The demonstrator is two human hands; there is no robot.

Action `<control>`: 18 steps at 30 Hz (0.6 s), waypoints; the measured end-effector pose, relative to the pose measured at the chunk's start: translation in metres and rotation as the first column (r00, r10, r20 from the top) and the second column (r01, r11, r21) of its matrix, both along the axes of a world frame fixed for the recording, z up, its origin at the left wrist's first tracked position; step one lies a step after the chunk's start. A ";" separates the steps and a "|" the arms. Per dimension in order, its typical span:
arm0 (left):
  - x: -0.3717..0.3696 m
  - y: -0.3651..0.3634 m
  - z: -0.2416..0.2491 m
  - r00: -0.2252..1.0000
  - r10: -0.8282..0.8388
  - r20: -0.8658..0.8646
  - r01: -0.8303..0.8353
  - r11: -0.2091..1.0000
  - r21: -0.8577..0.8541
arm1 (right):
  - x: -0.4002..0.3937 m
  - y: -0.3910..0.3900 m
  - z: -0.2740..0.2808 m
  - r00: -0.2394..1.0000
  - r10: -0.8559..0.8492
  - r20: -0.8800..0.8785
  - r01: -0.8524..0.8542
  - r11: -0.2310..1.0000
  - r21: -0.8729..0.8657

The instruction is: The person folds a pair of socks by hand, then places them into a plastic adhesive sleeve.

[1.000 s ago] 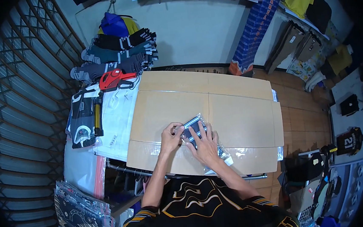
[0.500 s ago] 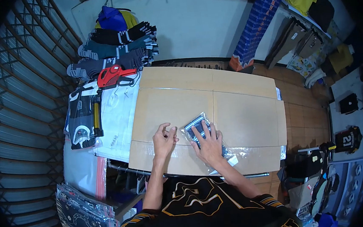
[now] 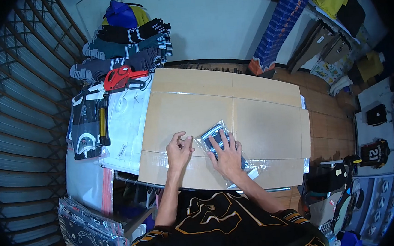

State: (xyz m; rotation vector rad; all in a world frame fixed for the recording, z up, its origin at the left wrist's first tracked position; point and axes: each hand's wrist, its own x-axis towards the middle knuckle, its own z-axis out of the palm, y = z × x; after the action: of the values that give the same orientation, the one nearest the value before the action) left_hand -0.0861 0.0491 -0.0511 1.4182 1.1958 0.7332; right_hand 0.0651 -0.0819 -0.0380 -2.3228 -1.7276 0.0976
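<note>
A clear plastic packet (image 3: 213, 132) holds dark folded fabric with pale stripes, much like the socks stacked at the back. It lies at a slant on a flattened cardboard sheet (image 3: 271, 126). My right hand (image 3: 227, 156) rests flat on the packet with its fingers spread and covers much of it. The packet's loose clear end sticks out below that hand, near a small white label (image 3: 252, 173). Just left of the packet, my left hand (image 3: 179, 151) hovers or rests over the cardboard. Its fingers are loosely curled, the thumb apart, and nothing shows in them.
Striped socks (image 3: 128, 45) are piled at the back left. In front of them lie a red handheld tool (image 3: 119, 79) and a bagged black-and-white item (image 3: 88, 124). Packaged garments (image 3: 92, 233) hang over the lower left. A blue printed column (image 3: 281, 24) stands behind the table.
The view has shifted slightly, so the background sits a little higher. Both hands and the packet stay nearly in place.
</note>
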 end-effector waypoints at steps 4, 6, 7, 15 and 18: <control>0.006 -0.001 0.003 0.999 0.034 0.040 -0.035 0.999 0.038 | -0.001 0.001 -0.001 1.000 -0.003 -0.002 0.003 1.000 0.005; 0.010 0.000 0.004 0.999 0.030 -0.040 -0.022 0.979 0.202 | 0.000 0.001 -0.001 1.000 -0.004 -0.004 0.004 1.000 0.008; 0.013 0.000 0.004 0.999 0.031 -0.040 -0.022 0.979 0.202 | 0.000 0.001 -0.002 1.000 -0.004 -0.008 0.004 1.000 0.007; 0.032 0.003 0.006 0.976 -0.140 -0.169 0.195 0.906 0.377 | 0.000 0.001 -0.002 1.000 -0.002 -0.020 0.002 1.000 0.001; 0.038 0.005 0.009 0.959 -0.162 -0.232 0.234 0.915 0.328 | 0.001 0.002 -0.004 1.000 0.001 -0.027 -0.001 1.000 0.019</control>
State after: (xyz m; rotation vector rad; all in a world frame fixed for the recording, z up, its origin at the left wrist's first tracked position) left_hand -0.0485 0.0538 -0.0419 1.9225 1.0833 0.6964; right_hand 0.0657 -0.0801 -0.0419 -2.2969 -1.7099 0.1117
